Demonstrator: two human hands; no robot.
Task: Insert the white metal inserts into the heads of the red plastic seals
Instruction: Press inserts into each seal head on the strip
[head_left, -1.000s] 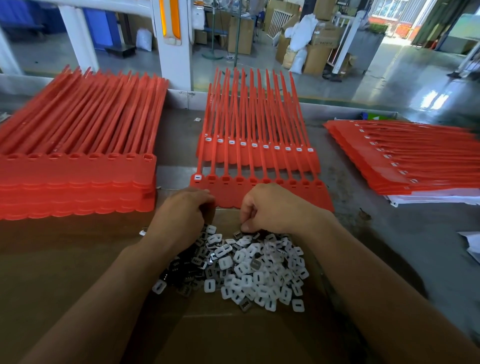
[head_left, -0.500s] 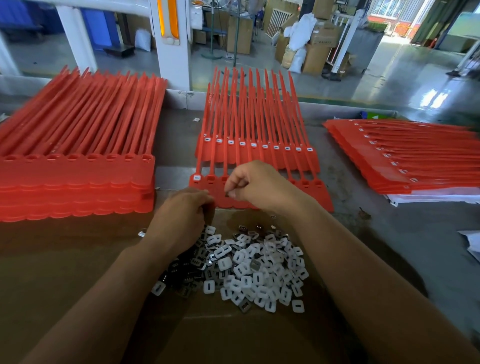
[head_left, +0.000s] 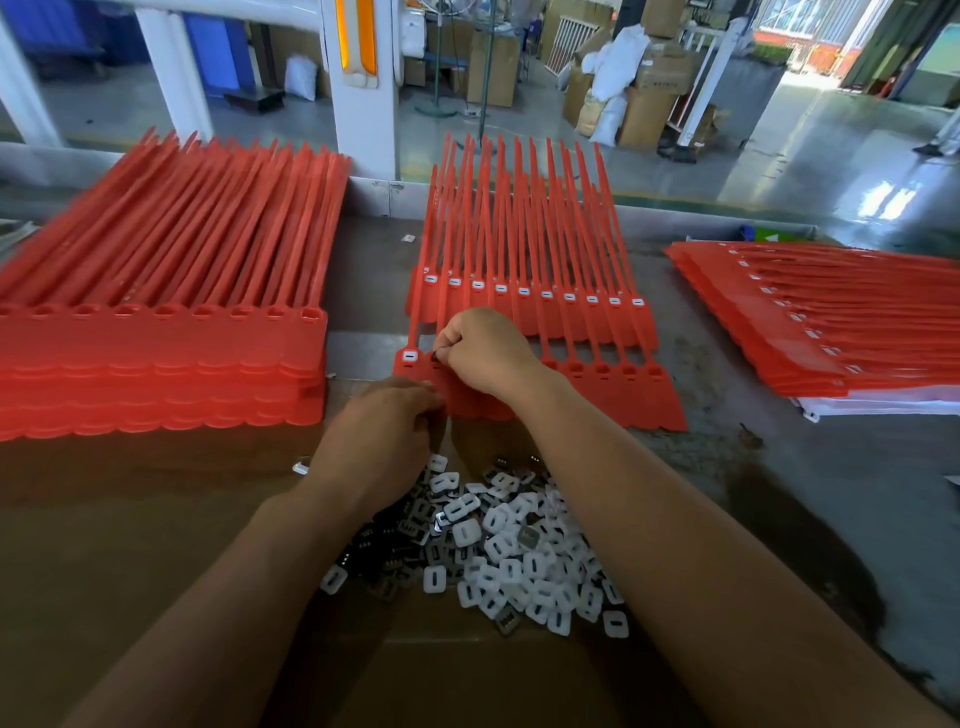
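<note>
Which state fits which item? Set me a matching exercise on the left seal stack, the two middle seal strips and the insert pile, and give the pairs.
Items:
1. left seal stack
2. far middle strip
3. near middle strip
4. insert pile

States:
a. loose on the cardboard
b. a white insert in every visible head
c. top heads all empty
d. white insert showing in the leftmost head only

Pairs: 1-c, 2-b, 3-d, 4-a.

Sunlit glossy floor (grey), white pillar
</note>
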